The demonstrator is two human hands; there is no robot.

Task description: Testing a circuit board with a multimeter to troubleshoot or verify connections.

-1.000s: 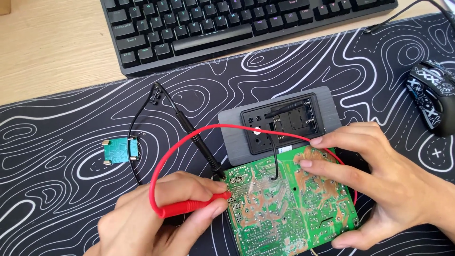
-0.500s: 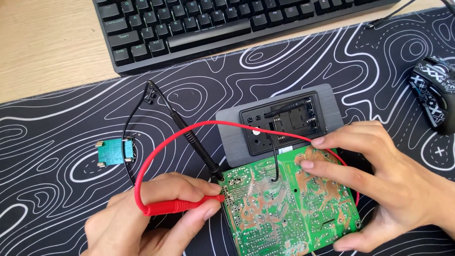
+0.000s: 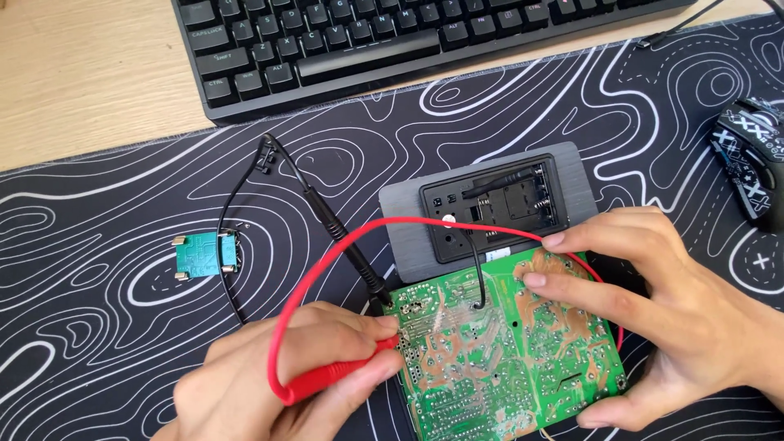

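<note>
Green circuit board [image 3: 506, 351] near centre, solder side up, propped on grey multimeter [image 3: 490, 208]. Right hand [image 3: 661, 318] grasping right edge, steadying it. Left hand [image 3: 286, 380] pinching red probe [image 3: 343, 377], tip on left edge solder joints. Black probe [image 3: 347, 245] lying alongside.

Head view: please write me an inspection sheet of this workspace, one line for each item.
Surface: black desk mat with white contour lines, on a wooden desk.
Job's things: green circuit board, solder side up; red probe tip at its left edge; black probe beside it.
Clutter: small teal board; grey case, its compartment open.
Hands: left hand holds the red probe; right hand steadies the circuit board.
Cables: red lead loops over the mat; black lead.
Surroundings: black keyboard; patterned mouse.
</note>
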